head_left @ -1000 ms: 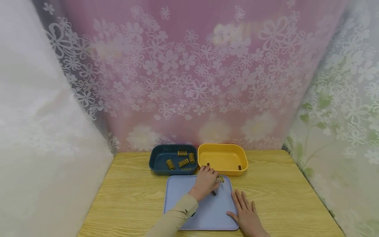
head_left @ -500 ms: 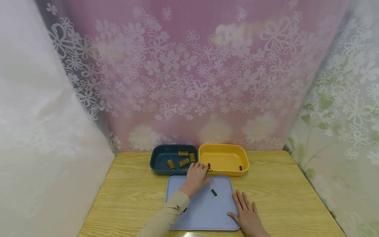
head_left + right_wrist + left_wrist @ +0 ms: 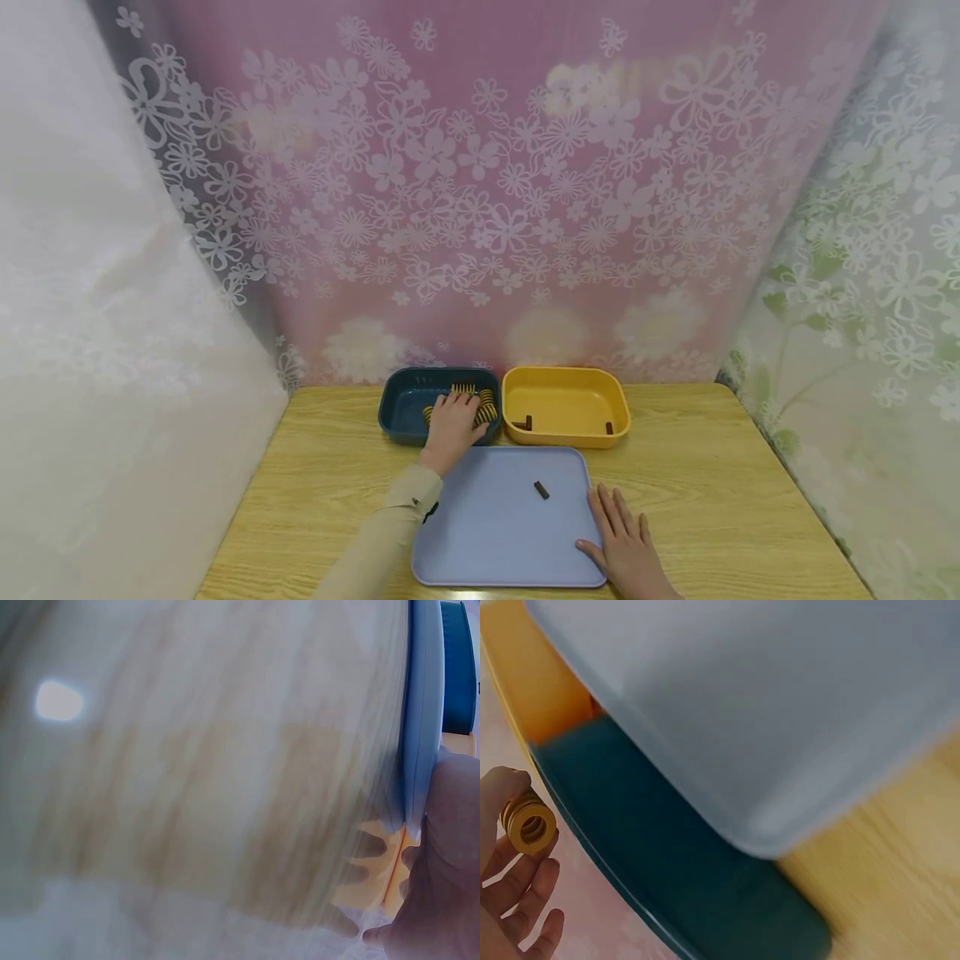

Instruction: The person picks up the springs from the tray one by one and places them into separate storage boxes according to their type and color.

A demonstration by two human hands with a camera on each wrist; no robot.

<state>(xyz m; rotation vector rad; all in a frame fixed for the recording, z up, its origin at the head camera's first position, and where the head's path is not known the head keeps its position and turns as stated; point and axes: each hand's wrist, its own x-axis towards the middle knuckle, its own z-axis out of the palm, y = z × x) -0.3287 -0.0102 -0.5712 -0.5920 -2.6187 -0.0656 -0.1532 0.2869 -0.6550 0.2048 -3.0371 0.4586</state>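
Note:
My left hand (image 3: 450,432) reaches over the dark teal bin (image 3: 397,435). In the left wrist view its thumb and fingers pinch a yellow coil spring (image 3: 529,823), seen end-on above the bin's rim. More yellow springs (image 3: 463,388) lie in that bin, partly hidden by the hand. My right hand (image 3: 626,550) rests with spread fingers at the right edge of the pale blue tray (image 3: 502,542). On the tray lies one small dark brown block (image 3: 542,490).
To the right of the teal bin stands a yellow bin (image 3: 566,400) with a few small dark brown pieces (image 3: 527,423) inside. Both bins sit behind the tray on the wood-grain table (image 3: 720,475). A floral curtain (image 3: 495,208) hangs at the back.
My left hand has carried the spring leftward, from above the tray to over the teal bin. The brown block is uncovered on the tray. My right hand has stayed put.

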